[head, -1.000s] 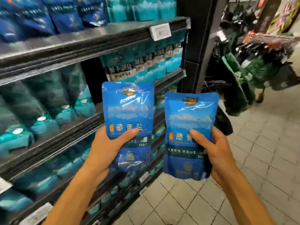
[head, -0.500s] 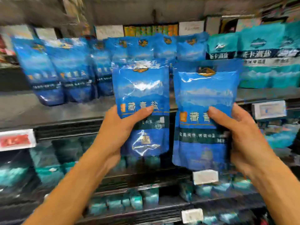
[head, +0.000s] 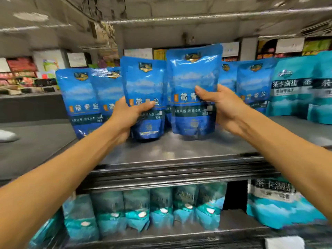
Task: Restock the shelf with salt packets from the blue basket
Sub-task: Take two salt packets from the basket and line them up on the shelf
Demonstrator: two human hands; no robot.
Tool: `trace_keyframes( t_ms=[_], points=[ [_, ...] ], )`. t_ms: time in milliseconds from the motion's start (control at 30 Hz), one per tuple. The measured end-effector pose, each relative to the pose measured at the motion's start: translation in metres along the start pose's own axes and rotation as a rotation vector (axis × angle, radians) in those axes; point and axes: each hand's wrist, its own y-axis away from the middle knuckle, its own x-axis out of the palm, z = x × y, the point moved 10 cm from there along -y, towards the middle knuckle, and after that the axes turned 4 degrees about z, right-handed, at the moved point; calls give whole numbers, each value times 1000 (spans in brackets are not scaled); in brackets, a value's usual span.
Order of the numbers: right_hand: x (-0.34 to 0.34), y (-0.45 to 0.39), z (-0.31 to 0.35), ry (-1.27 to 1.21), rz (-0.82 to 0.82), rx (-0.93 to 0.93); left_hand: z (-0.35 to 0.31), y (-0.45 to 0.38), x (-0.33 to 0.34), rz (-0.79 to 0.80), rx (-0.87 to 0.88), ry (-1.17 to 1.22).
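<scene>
A grey metal shelf point(head: 179, 151) spans the view, its surface bare at the front; along its back stands a row of blue salt packets point(head: 82, 101), with teal salt packets point(head: 294, 88) at the right end and more teal packets point(head: 161, 209) on the tier below; the left hand point(head: 129, 115) grips one blue packet point(head: 145, 87), thumb across its front, base on or just above the shelf; the right hand point(head: 224, 106) clamps a second blue packet point(head: 194, 78), thumb in front, held slightly higher beside the first.
</scene>
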Motion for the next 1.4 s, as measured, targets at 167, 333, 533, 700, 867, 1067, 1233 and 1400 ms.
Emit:
trace_keyframes(
  t_ms=[167,333,533,700,867,1067,1233,1400],
  points=[
    [2,-28,-31,103,56,62,17,-8,-4,42,1,-59],
    [-9,-28,-38,625,275,39,20,-7,-26,165,-31,-711],
    [-13,-39,-45,639,243,-3,15,-10,-26,178,-11,-1140],
    [-8,-53,-51,736,155,-16,24,-17,-21,180,-21,-1122],
    [-1,-64,-48,886,129,-50,12,-22,-16,122,100,-1333],
    [-3,-70,-46,1122,51,-114,5,-20,-17,78,93,-1492],
    [-6,-62,-38,1205,33,-150,10,-10,-19,118,49,-1398],
    [-5,-48,-29,1296,49,-172,1,2,-21,99,126,-1340]
  ],
)
